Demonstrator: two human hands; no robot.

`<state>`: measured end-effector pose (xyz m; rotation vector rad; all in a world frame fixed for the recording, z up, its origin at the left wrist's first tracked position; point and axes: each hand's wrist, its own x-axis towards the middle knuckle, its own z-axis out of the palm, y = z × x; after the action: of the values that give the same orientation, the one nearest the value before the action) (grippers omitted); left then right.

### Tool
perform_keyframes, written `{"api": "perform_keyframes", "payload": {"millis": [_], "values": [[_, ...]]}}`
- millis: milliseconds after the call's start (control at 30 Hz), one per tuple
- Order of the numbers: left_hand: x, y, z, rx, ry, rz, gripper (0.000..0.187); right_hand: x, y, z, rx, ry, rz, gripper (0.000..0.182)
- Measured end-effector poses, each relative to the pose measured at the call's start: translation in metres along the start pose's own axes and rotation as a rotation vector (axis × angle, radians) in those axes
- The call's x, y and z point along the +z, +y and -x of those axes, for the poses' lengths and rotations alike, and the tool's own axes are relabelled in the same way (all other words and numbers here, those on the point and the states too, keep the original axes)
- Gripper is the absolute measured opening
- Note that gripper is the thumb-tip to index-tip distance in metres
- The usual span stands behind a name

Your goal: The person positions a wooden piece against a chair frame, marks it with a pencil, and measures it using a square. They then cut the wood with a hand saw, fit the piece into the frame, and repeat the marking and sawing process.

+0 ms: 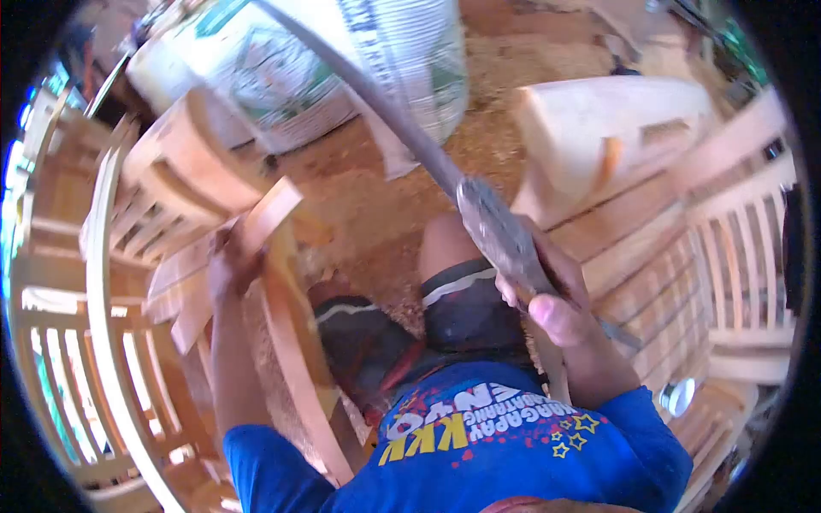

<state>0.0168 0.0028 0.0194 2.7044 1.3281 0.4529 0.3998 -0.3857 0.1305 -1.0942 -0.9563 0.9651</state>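
My right hand point(552, 299) is wrapped round the worn grey-brown handle of a long-bladed tool point(496, 222), whose dark blade rises to the upper left. My left hand point(233, 261) is at the left on a light wooden piece point(275, 208), its fingers closed against the wood. Close by that hand a long curved wooden part point(295, 342) runs down toward my body. Some of my left fingers are hidden behind the wood.
Slatted wooden furniture stands at the left point(64, 359) and right point(744, 256). A thick curved wooden piece point(581, 111) is at the upper right. Large white printed sacks point(291, 77) lie at the top. Shavings cover the brown ground point(487, 137).
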Motion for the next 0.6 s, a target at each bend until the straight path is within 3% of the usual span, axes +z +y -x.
{"api": "perform_keyframes", "payload": {"millis": [33,67,133,200,233,300,367,467,567,600], "values": [[0.018,-0.029,-0.007,0.064,-0.003,-0.115,0.075,-0.008,-0.01,0.015,-0.056,0.043,0.119,0.097],[-0.006,0.005,-0.003,-0.048,-0.037,0.086,0.075,-0.014,-0.019,0.028,-0.108,0.079,0.237,0.097],[0.007,-0.018,-0.012,0.069,0.028,0.173,0.075,-0.016,-0.044,0.06,-0.051,0.177,0.42,0.093],[0.004,-0.02,-0.012,0.153,0.074,0.223,0.075,-0.038,-0.043,0.087,-0.17,0.296,0.864,0.082],[-0.005,-0.009,-0.013,0.088,0.004,0.252,0.078,-0.057,-0.035,0.096,-0.262,0.311,1.112,0.078],[-0.025,0.016,-0.014,-0.067,-0.121,0.304,0.083,-0.069,-0.031,0.1,-0.248,0.509,1.366,0.073],[-0.021,0.013,-0.004,0.026,0.022,0.232,0.085,-0.09,-0.014,0.11,-0.244,0.677,1.478,0.073],[-0.056,0.058,0.011,-0.082,0.007,0.049,0.08,-0.118,0.008,0.128,-0.132,0.812,1.549,0.078],[-0.054,0.056,0.024,0.032,0.015,-0.03,0.081,-0.123,0.021,0.135,0.03,0.88,1.602,0.08],[-0.058,0.059,0.028,0.083,0.055,-0.035,0.063,-0.128,0.027,0.136,0.017,0.895,1.624,0.082]]}}
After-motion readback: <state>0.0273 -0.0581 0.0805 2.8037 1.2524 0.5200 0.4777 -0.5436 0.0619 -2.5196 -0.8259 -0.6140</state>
